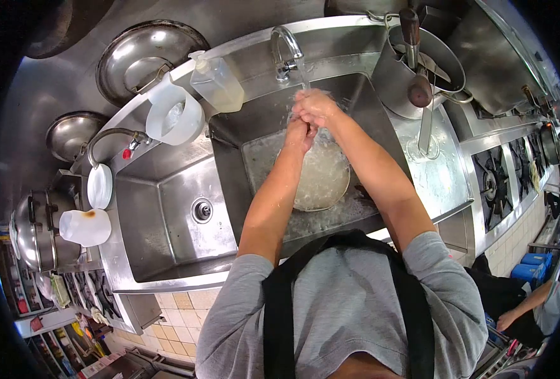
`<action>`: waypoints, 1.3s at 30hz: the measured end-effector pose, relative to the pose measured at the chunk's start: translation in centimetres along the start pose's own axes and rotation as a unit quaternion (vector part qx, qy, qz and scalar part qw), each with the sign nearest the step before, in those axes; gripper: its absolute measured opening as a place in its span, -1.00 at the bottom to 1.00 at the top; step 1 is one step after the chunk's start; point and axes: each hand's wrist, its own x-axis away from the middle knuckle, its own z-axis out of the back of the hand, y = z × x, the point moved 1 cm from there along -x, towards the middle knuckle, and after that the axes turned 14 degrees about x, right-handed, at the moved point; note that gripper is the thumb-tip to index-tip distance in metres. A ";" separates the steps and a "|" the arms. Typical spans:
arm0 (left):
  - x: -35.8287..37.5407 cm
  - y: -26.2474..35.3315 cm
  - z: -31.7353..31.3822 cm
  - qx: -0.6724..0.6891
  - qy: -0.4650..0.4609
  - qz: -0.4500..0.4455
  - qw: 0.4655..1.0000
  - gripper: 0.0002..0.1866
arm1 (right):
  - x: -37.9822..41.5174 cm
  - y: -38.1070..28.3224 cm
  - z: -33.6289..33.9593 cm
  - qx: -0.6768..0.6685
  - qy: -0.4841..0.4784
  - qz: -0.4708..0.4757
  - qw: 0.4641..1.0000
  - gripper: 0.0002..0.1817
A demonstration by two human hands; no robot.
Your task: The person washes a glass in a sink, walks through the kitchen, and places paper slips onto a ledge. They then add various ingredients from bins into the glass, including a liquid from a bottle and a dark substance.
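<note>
Under the running tap (285,54), my right hand (316,108) and my left hand (299,134) are pressed together with their fingers curled. Water (304,74) falls onto them and splashes around. No object shows between the two hands. Both hang over the right basin (254,114) of a steel double sink. Below them in that basin lies a wide, round, pale wet thing (323,183), perhaps a bowl or a pan; my forearms hide part of it.
The left basin (166,234) has a drain (203,210). A soap pump bottle (220,82), a white plastic jug (175,120) and a second tap (119,134) stand behind. At right is a steel pot (381,85) with handled tools. Stove burners (491,180) and another person's arm (526,303) lie further right.
</note>
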 end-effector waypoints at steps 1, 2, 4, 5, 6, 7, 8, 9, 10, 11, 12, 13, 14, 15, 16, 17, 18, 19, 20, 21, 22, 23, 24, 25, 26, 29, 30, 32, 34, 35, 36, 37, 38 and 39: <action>1.2 0.4 -1.0 0.005 0.000 -0.005 1.000 -0.89 | -0.2 0.3 -0.5 -0.030 0.032 0.016 0.999 -0.84; 1.9 0.8 -1.7 0.011 -0.001 -0.009 1.000 -0.91 | -0.4 0.6 -1.3 -0.059 0.064 0.032 0.996 -0.85; 1.5 0.9 -0.5 -0.039 0.034 0.043 0.998 -0.92 | 0.1 0.3 -1.7 -0.094 0.083 0.020 0.992 -0.87; 1.2 0.9 -0.1 -0.063 0.051 0.069 0.994 -0.92 | 0.5 0.0 -1.2 -0.099 0.070 -0.008 0.993 -0.88; 1.0 0.8 -0.1 -0.052 0.046 0.066 0.995 -0.92 | 0.9 -0.5 -0.9 -0.104 0.058 -0.036 0.992 -0.88; 0.9 0.7 -0.2 -0.040 0.040 0.062 0.996 -0.93 | 1.1 -0.9 -0.9 -0.057 0.057 -0.052 0.995 -0.88; 0.7 0.4 -0.2 -0.029 0.035 0.059 0.997 -0.93 | 1.2 -1.3 -0.8 -0.010 0.056 -0.069 0.996 -0.88; 0.3 0.1 0.1 0.030 0.039 0.038 0.998 -0.93 | 1.1 -1.4 -0.6 0.038 0.054 -0.085 0.994 -0.87; -0.1 -0.3 0.5 0.088 0.043 0.016 0.995 -0.94 | 0.8 -1.4 -0.3 0.055 0.015 -0.069 0.996 -0.83; -0.5 -0.7 0.9 0.145 0.047 -0.005 0.988 -0.94 | 0.6 -1.3 0.2 0.071 -0.024 -0.053 0.996 -0.80; -0.1 -0.6 0.4 0.116 0.060 0.006 0.991 -0.95 | 0.6 -1.2 0.7 0.088 -0.061 -0.036 0.994 -0.77; 0.7 -0.2 -0.4 0.087 0.074 0.016 0.993 -0.96 | 1.0 -1.3 1.0 0.119 -0.082 -0.011 0.989 -0.76; 1.3 0.1 -1.2 0.058 0.087 0.026 0.994 -0.96 | 1.5 -1.4 1.2 0.150 -0.103 0.013 0.983 -0.76; 1.5 0.2 -1.4 0.022 0.077 0.030 0.996 -0.97 | 2.0 -1.6 1.3 0.181 -0.124 0.038 0.975 -0.75; 1.6 0.4 -1.5 -0.013 0.067 0.033 0.997 -0.98 | 2.4 -1.8 1.3 0.176 -0.141 0.038 0.973 -0.76; 1.7 0.4 -1.7 -0.049 0.057 0.036 0.997 -0.97 | 2.8 -2.0 1.4 0.171 -0.158 0.039 0.972 -0.77; 1.4 0.1 -1.4 -0.050 0.057 0.035 0.997 -0.96 | 3.1 -2.2 1.5 0.165 -0.174 0.040 0.970 -0.78; 0.9 -0.3 -0.8 -0.051 0.056 0.034 0.997 -0.95 | 2.5 -1.6 1.7 0.201 -0.146 0.045 0.968 -0.81; 0.4 -0.8 -0.3 -0.052 0.056 0.033 0.997 -0.93 | 1.4 -0.9 1.8 0.236 -0.118 0.051 0.963 -0.83; 0.3 -0.9 -0.1 -0.060 0.045 0.043 0.996 -0.93 | 1.2 -0.8 1.6 0.271 -0.089 0.056 0.957 -0.84; 0.2 -0.8 0.2 -0.069 0.034 0.053 0.996 -0.92 | 1.2 -0.7 1.5 0.269 -0.071 0.055 0.959 -0.87; 0.0 -0.8 0.4 -0.078 0.023 0.062 0.995 -0.91 | 1.1 -0.5 1.3 0.267 -0.053 0.054 0.961 -0.89; 0.2 -0.5 -0.1 -0.087 0.040 0.080 0.992 -0.89 | 1.2 -0.5 1.0 0.266 -0.035 0.053 0.962 -0.90; 0.3 -0.2 -0.5 -0.097 0.058 0.097 0.989 -0.88 | 0.9 -0.2 0.6 0.248 0.005 0.071 0.966 -0.92; 0.5 0.1 -0.9 -0.106 0.075 0.115 0.985 -0.87 | 0.6 0.3 0.1 0.229 0.045 0.088 0.968 -0.94; 0.2 0.1 -1.2 -0.079 0.089 0.089 0.989 -0.89 | 1.1 0.4 -0.6 0.173 0.089 0.115 0.974 -0.98; 0.2 0.1 -1.6 -0.053 0.068 0.071 0.994 -0.88 | 1.5 0.1 -0.8 0.154 0.091 0.120 0.977 -0.96; 0.3 -0.1 -2.4 0.001 0.025 0.036 0.999 -0.85 | 2.2 -0.6 -0.8 0.043 0.074 0.051 0.995 -0.91; 0.1 -0.1 -1.3 0.001 0.031 0.053 0.998 -0.82 | 2.2 -0.7 -0.7 -0.052 0.059 -0.016 0.997 -0.84; -0.1 -0.2 -0.9 0.001 0.034 0.062 0.998 -0.80 | 2.0 -0.5 -0.5 -0.091 0.054 -0.048 0.993 -0.80; 0.1 -0.2 -1.0 -0.025 0.019 0.046 0.998 -0.80 | 1.6 -0.3 -0.2 -0.131 0.048 -0.079 0.987 -0.75; 0.4 -0.3 -1.0 -0.052 0.005 0.030 0.998 -0.80 | 1.1 0.1 0.0 -0.143 0.045 -0.079 0.985 -0.76; 0.6 -0.4 -1.0 -0.078 -0.009 0.014 0.997 -0.80 | 0.6 0.5 0.1 -0.156 0.042 -0.079 0.984 -0.78; 0.8 -0.6 -1.0 -0.051 0.025 0.013 0.998 -0.82 | 0.5 0.7 0.0 -0.169 0.039 -0.080 0.982 -0.79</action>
